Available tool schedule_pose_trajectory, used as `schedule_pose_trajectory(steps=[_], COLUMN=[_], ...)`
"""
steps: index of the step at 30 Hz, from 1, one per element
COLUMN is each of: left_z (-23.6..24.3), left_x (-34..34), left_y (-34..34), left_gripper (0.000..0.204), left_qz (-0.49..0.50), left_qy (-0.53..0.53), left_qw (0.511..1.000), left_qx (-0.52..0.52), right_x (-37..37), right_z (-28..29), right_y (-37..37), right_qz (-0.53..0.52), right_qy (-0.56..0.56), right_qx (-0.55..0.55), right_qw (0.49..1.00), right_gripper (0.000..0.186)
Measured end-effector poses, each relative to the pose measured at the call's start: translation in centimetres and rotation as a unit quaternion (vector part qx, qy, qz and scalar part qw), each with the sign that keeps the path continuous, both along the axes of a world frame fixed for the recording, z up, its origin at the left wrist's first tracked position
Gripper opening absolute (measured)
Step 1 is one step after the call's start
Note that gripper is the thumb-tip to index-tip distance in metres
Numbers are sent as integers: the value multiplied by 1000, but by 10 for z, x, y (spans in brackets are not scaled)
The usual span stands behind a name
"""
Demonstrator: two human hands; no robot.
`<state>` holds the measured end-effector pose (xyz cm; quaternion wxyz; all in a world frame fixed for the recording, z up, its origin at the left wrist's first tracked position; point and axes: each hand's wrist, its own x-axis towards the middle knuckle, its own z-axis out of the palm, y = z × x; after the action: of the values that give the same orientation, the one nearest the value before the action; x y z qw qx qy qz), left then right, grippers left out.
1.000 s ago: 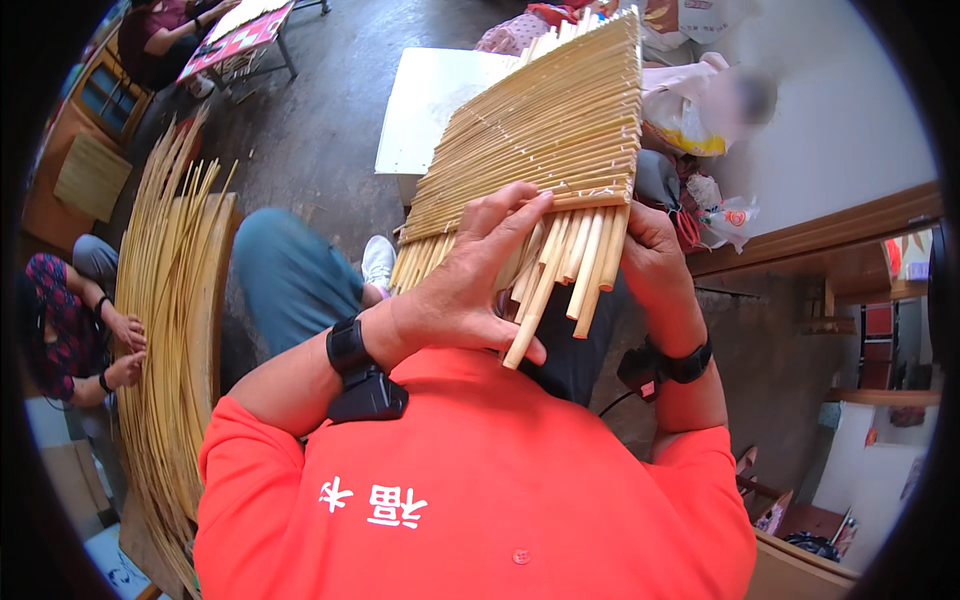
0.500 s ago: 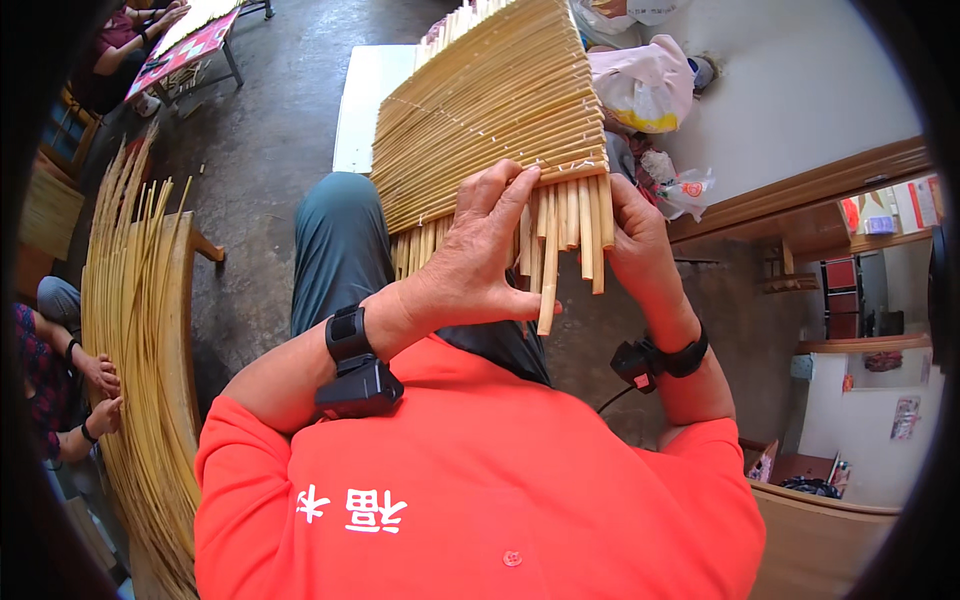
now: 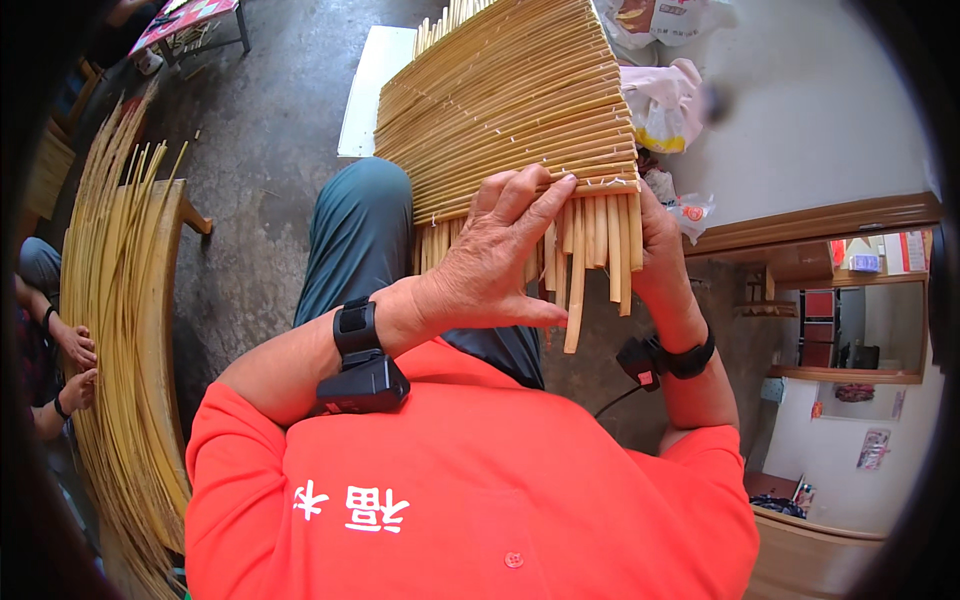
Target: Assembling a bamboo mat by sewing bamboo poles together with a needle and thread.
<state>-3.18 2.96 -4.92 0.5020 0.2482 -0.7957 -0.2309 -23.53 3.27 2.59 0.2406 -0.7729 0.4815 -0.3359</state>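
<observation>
A mat of straight tan reed sticks [image 3: 500,110], bound with white thread, slopes up from my lap. Loose-ended sticks [image 3: 600,240] of uneven length stick out below its near edge. My left hand [image 3: 490,245] lies over that edge, fingertips touching the bound sticks and thumb stretched well apart, near the longest stick. At the near right corner, my right hand [image 3: 660,245] holds the mat's side; its fingers are partly hidden behind the sticks. Black devices are strapped to both my wrists.
To the left, a wooden bench [image 3: 160,270] carries long reed stalks [image 3: 110,330], with another person's hands [image 3: 78,365] beside them. A white board [image 3: 378,90] stands behind the mat. Plastic bags [image 3: 665,105] sit at the right by a wall.
The mat has shifted slightly right and toward me in the picture, my hands with it. My left hand keeps its spread over the near edge; my right hand stays at the corner.
</observation>
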Motion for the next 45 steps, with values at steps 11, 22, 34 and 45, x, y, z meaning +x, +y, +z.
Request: schedule_pose_trajectory(steps=[11,22,34,45], left_z=[1,-1,-6,-17], left_x=[-1,-5,-3,5], left_y=[-2,0,0,-7], left_gripper=[117,118,116,116], left_qz=[5,18,13,-40], left_qy=[-11,-31,-26,7], left_qw=[1000,999,999,998], left_qx=[-2,-11,-24,-40], right_x=[-1,14,14,-14], right_z=[-2,8,26,72], right_y=[0,1,-4,-16], right_qz=[23,-16,56,-6], right_qy=[-126,-132,-22,36], right_qx=[87,120,105,314], right_qw=[988,984,993,949], right_gripper=[25,34,42,46])
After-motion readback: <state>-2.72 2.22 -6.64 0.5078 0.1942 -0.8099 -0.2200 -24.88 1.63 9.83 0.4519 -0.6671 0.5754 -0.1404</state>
